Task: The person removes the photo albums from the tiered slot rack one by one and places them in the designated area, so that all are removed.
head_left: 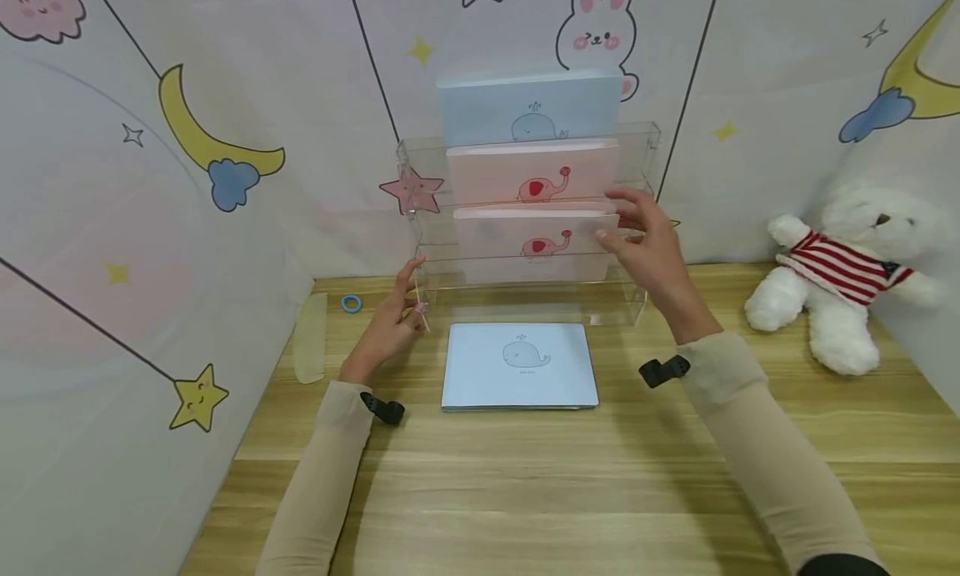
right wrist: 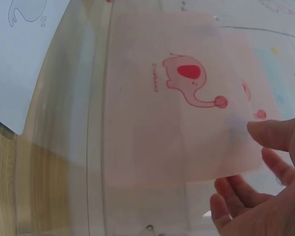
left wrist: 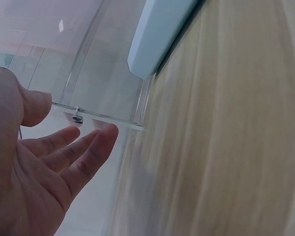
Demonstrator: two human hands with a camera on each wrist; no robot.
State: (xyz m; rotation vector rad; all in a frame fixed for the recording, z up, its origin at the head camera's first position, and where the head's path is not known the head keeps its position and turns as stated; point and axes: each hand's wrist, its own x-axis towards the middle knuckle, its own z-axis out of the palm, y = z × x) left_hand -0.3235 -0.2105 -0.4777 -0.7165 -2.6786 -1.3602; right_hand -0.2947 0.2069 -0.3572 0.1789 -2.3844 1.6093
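Note:
A clear acrylic tiered rack (head_left: 525,313) stands against the back. Its lower tiers hold a front pink notebook (head_left: 495,236) and another pink notebook (head_left: 487,172), both with red elephants; a light blue notebook (head_left: 480,109) with a whale stands highest. At the rack's left side panel, my left hand (head_left: 390,326) holds the edge, thumb and fingers on opposite sides in the left wrist view. My right hand (head_left: 652,247) is at the front pink notebook's upper right corner, thumb over its face, index finger behind; the contact behind is partly hidden.
A light blue whale notebook (head_left: 517,368) lies flat before the rack. Left of the rack are a blue ring (head_left: 351,303) and a pale yellow strip (head_left: 311,338). A white teddy bear (head_left: 847,276) in a striped shirt sits at the right. Printed cloth (head_left: 300,26) hangs behind.

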